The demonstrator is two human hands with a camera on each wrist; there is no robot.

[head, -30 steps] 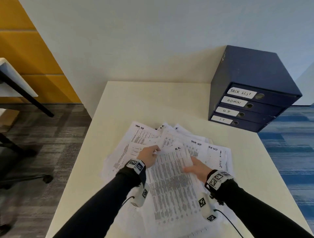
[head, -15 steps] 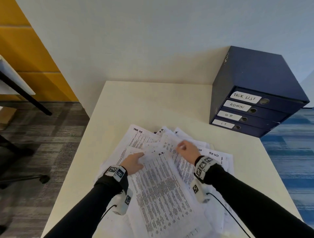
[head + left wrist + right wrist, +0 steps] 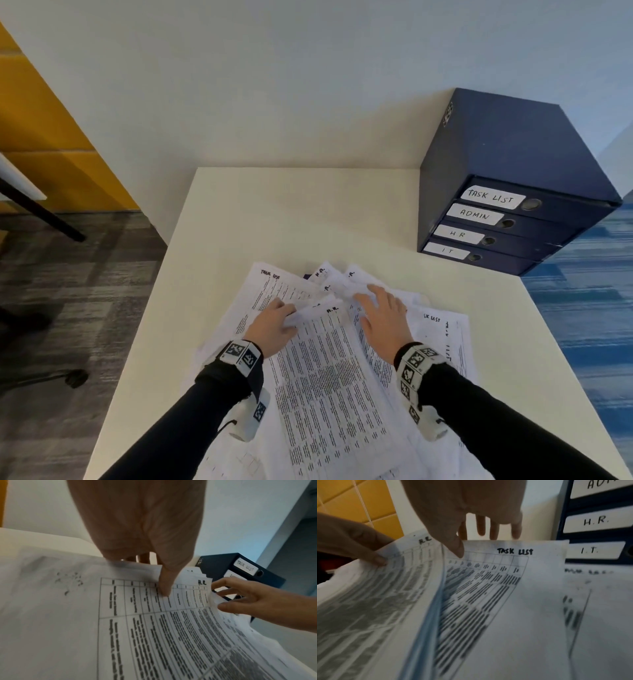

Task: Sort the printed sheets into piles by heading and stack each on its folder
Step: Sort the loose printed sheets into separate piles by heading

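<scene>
A loose heap of printed sheets (image 3: pixel 442 346) covers the near half of the cream table (image 3: pixel 291 212). On top lies a sheet headed H.R. (image 3: pixel 329 377). My left hand (image 3: pixel 277 322) pinches its far left corner, thumb on top (image 3: pixel 164 588) and fingers underneath. My right hand (image 3: pixel 383 315) lies to its right with fingers straight and spread. Its thumb (image 3: pixel 457 549) touches a sheet headed TASK LIST (image 3: pixel 513 588). Several dark blue folders (image 3: pixel 513 154) are stacked at the far right, labelled TASK LIST, ADMIN, H.R. and I.T.
Another TASK LIST sheet (image 3: pixel 274 291) sticks out at the heap's far left. The table meets a white wall at the back; its left edge drops to grey carpet, with a chair base (image 3: pixel 72 377) and a yellow panel (image 3: pixel 51 137) there. Blue carpet lies to the right.
My right hand left the H.R. sheet's right edge, moved to the heap's far side with fingers curled, and now lies spread flat there. The left hand kept hold of the H.R. sheet's corner.
</scene>
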